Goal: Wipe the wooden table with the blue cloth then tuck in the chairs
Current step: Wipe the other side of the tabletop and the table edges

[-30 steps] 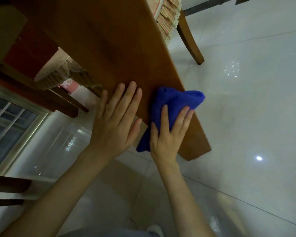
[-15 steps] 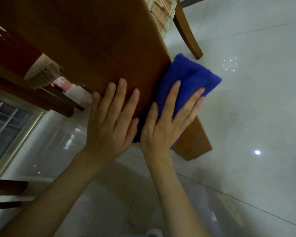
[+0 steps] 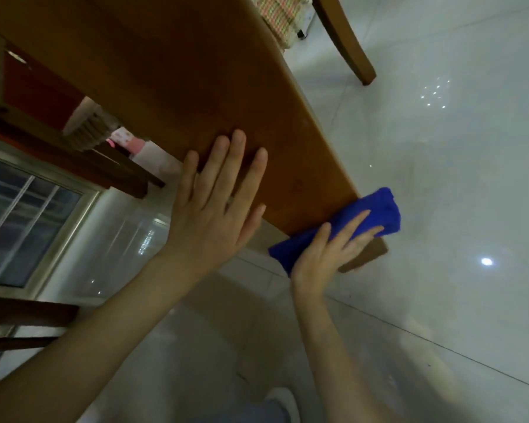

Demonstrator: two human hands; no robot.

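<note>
From the head camera, the only view there is, the wooden table (image 3: 171,71) runs away from the person, who stands at its near end. The left hand (image 3: 214,215) lies flat on the table top just inside the near edge, fingers straight and a little spread. It holds nothing and looks to be bracing.

The right hand (image 3: 324,257) has straight fingers laid across the blue cloth (image 3: 376,209), pressing it onto the table's near right corner. Part of the cloth bunches over that corner, beyond the wood.

That is the change. Half a second ago the cloth lay opened out further up the table's right-hand edge; now it has been dragged down to the corner and folded up under the palm, while the left hand has hardly shifted. I take it as the end of a stroke along that edge, so the wiping is going on and this end of the table is nearly covered.

The chairs are untouched: one chair (image 3: 345,41) with a checked cushion stands at the table's far right side, another (image 3: 86,129) at its left side.
</note>
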